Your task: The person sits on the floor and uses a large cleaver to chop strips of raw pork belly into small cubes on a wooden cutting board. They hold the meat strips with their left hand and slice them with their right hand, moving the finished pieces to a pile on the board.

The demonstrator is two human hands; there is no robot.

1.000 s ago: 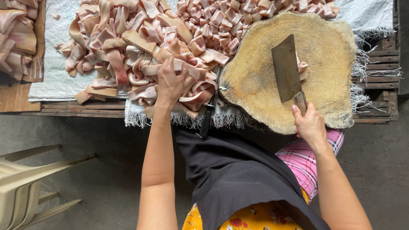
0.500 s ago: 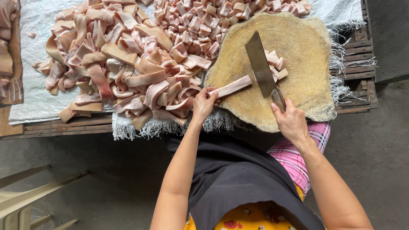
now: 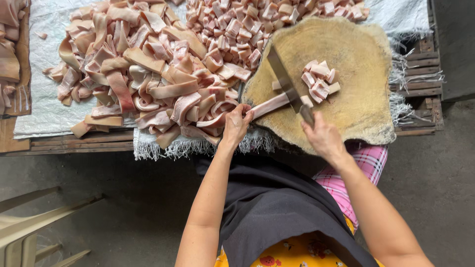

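Observation:
My left hand [image 3: 237,123] pinches the near end of a long pale pork strip [image 3: 269,105] that lies across the round wooden chopping block [image 3: 366,99]. My right hand [image 3: 321,136] grips the handle of a cleaver [image 3: 283,79], whose blade comes down edge-on across the strip's far end. Just beyond the blade sits a small heap of cut cubes [image 3: 319,81] on the block.
A big pile of uncut pork strips [image 3: 143,74] covers a white woven sack [image 3: 42,99] left of the block. Several cut cubes [image 3: 257,24] are heaped at the back. All rests on a wooden pallet [image 3: 420,89]. A plastic chair [image 3: 34,227] stands lower left on the concrete floor.
My left hand took a strip from the pile and laid it on the block. The cleaver swung down and chopped it; cut cubes have gathered beyond the blade.

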